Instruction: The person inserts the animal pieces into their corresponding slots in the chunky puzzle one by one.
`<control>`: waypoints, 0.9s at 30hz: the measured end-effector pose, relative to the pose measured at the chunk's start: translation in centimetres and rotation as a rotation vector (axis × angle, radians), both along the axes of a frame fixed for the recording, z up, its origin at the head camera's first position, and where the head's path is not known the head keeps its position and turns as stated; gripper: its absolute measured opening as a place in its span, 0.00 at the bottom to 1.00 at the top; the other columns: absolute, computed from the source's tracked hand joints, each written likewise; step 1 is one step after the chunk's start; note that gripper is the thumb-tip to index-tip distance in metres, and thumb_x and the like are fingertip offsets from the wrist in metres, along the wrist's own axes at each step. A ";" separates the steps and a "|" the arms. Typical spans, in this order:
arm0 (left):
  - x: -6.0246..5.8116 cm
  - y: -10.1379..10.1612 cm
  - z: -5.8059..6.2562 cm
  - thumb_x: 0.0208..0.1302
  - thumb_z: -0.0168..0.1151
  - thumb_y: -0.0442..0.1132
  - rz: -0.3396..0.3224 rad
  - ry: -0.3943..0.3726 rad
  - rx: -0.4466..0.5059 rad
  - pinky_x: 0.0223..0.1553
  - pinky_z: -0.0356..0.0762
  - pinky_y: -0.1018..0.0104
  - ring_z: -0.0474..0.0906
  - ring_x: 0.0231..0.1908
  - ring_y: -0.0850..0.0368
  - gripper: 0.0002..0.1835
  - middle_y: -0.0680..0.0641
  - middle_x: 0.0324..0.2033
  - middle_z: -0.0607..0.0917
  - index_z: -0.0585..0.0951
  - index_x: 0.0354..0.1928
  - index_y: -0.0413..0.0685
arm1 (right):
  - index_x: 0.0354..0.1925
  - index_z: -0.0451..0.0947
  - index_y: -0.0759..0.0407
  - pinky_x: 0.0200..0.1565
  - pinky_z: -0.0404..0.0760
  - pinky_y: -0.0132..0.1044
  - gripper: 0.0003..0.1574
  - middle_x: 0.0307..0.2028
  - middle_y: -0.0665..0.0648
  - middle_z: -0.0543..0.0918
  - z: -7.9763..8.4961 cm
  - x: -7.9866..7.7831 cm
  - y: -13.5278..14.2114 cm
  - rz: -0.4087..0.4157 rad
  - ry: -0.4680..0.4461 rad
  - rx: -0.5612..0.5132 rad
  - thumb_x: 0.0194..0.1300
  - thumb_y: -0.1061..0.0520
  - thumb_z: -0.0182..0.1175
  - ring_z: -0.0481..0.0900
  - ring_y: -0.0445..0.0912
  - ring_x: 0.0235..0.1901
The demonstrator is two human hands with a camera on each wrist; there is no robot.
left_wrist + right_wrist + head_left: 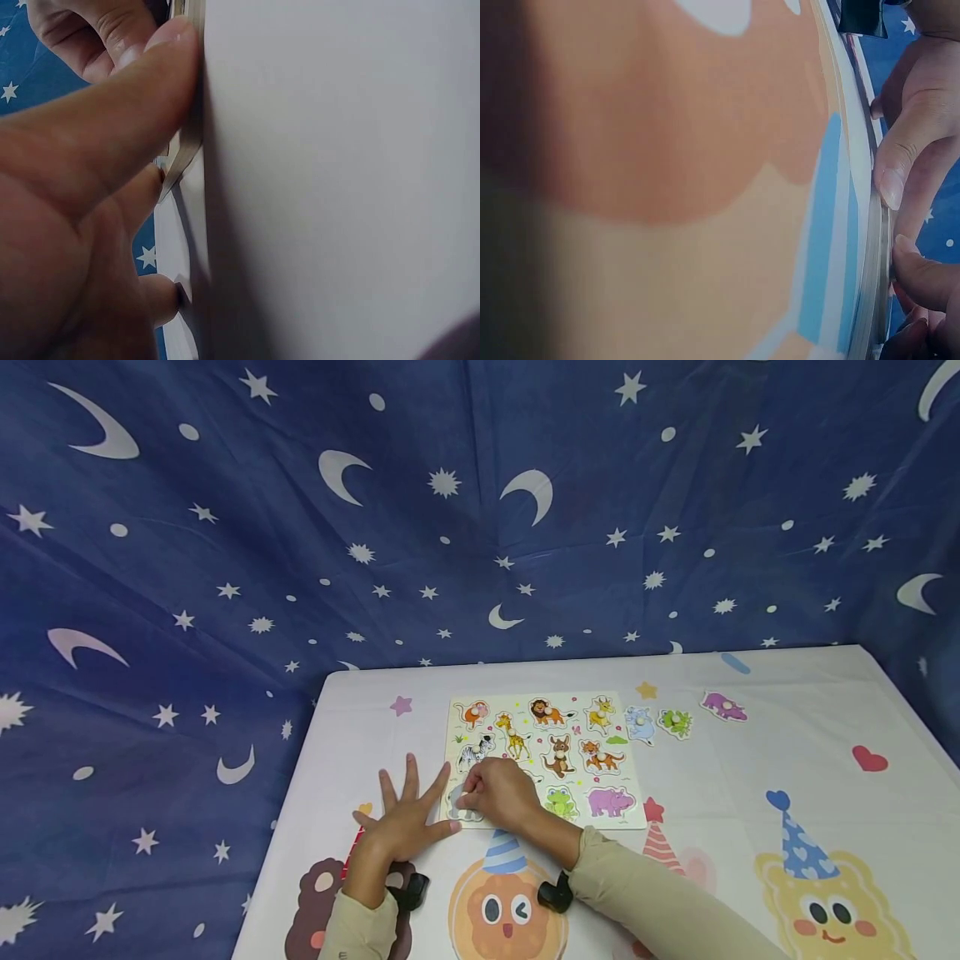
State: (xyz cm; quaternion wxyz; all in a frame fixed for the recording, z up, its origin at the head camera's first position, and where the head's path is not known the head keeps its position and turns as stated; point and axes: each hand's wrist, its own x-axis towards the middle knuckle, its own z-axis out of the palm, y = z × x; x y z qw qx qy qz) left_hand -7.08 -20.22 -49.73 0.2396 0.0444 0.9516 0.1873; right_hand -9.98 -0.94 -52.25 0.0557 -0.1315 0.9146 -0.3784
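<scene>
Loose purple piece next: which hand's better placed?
Probably the right hand: the purple piece lies right of the board, nearer that hand, though it's busy at the grey piece. The left hand is spread by the board's lower-left corner, farther away.

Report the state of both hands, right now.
Left hand: open, fingers spread, thumb at the edge of the cream rectangular puzzle board.
Right hand: closed, apparently pinching the flat grey animal-shaped puzzle piece.
</scene>
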 end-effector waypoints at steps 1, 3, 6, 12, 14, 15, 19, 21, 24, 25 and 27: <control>0.0 0.0 0.0 0.62 0.66 0.66 0.000 0.000 -0.002 0.49 0.26 0.04 0.20 0.75 0.22 0.47 0.41 0.82 0.30 0.53 0.79 0.81 | 0.20 0.80 0.42 0.22 0.68 0.29 0.16 0.22 0.40 0.76 0.0 0.0 0.0 0.000 0.001 0.005 0.51 0.47 0.79 0.69 0.33 0.21; 0.0 0.0 0.0 0.62 0.66 0.67 -0.001 0.000 -0.005 0.49 0.27 0.04 0.20 0.76 0.22 0.47 0.41 0.82 0.30 0.53 0.79 0.81 | 0.20 0.80 0.42 0.22 0.68 0.29 0.16 0.22 0.40 0.76 0.0 0.1 0.0 0.002 0.005 0.014 0.51 0.47 0.80 0.69 0.33 0.21; 0.0 0.1 0.0 0.61 0.66 0.67 -0.002 0.003 -0.006 0.49 0.26 0.04 0.20 0.75 0.22 0.47 0.41 0.82 0.31 0.53 0.79 0.81 | 0.20 0.80 0.43 0.21 0.68 0.29 0.16 0.23 0.40 0.76 -0.1 0.1 0.0 0.006 0.008 0.022 0.51 0.47 0.80 0.69 0.33 0.21; 0.0 0.1 -0.1 0.61 0.66 0.67 -0.004 0.006 -0.007 0.48 0.26 0.04 0.19 0.75 0.22 0.48 0.41 0.82 0.31 0.53 0.79 0.81 | 0.21 0.81 0.43 0.22 0.68 0.28 0.15 0.22 0.39 0.75 -0.1 0.0 0.2 0.014 0.014 0.017 0.50 0.47 0.80 0.69 0.32 0.22; 0.0 0.0 -0.1 0.61 0.66 0.67 -0.004 0.005 -0.005 0.48 0.26 0.04 0.19 0.75 0.22 0.47 0.41 0.82 0.31 0.53 0.79 0.81 | 0.21 0.81 0.44 0.22 0.68 0.28 0.15 0.21 0.40 0.76 -0.2 0.0 0.3 0.017 0.020 0.010 0.50 0.47 0.80 0.69 0.32 0.21; 0.0 0.0 -0.1 0.61 0.66 0.67 -0.004 0.005 -0.004 0.48 0.26 0.04 0.19 0.75 0.22 0.47 0.41 0.82 0.31 0.53 0.79 0.81 | 0.21 0.81 0.44 0.22 0.68 0.28 0.15 0.21 0.40 0.76 -0.2 0.0 0.3 0.018 0.023 0.007 0.50 0.47 0.80 0.69 0.32 0.21; 0.0 0.0 -0.2 0.62 0.65 0.67 -0.005 0.004 -0.007 0.48 0.25 0.04 0.19 0.75 0.21 0.47 0.40 0.82 0.30 0.53 0.79 0.81 | 0.22 0.82 0.44 0.23 0.68 0.28 0.14 0.22 0.40 0.76 -0.2 0.0 0.4 0.026 0.017 -0.008 0.51 0.48 0.80 0.69 0.32 0.21; 0.0 0.0 -0.1 0.62 0.65 0.67 -0.004 0.004 -0.008 0.48 0.25 0.04 0.19 0.75 0.21 0.47 0.40 0.82 0.30 0.53 0.79 0.80 | 0.23 0.83 0.45 0.23 0.68 0.28 0.13 0.22 0.41 0.76 -0.2 0.0 0.4 0.034 0.011 -0.014 0.52 0.49 0.80 0.69 0.33 0.22; 0.0 0.0 -0.1 0.62 0.65 0.66 -0.002 0.003 -0.005 0.48 0.25 0.04 0.19 0.75 0.21 0.47 0.40 0.82 0.31 0.53 0.79 0.80 | 0.24 0.84 0.46 0.24 0.69 0.28 0.11 0.23 0.42 0.76 -0.2 -0.1 0.5 0.057 0.005 -0.018 0.52 0.51 0.79 0.69 0.33 0.23; 0.0 0.0 0.0 0.62 0.65 0.66 -0.001 0.003 -0.004 0.48 0.25 0.04 0.19 0.75 0.21 0.47 0.40 0.82 0.30 0.53 0.79 0.80 | 0.25 0.84 0.46 0.25 0.69 0.28 0.11 0.23 0.42 0.77 -0.1 -0.1 0.6 0.065 0.003 -0.019 0.52 0.51 0.79 0.69 0.33 0.23; 0.0 0.1 0.0 0.62 0.65 0.66 -0.001 0.003 -0.001 0.48 0.25 0.04 0.19 0.75 0.21 0.47 0.40 0.82 0.30 0.53 0.79 0.80 | 0.26 0.85 0.47 0.26 0.70 0.28 0.10 0.24 0.43 0.77 -0.1 -0.1 0.7 0.078 -0.004 -0.022 0.53 0.51 0.79 0.70 0.33 0.23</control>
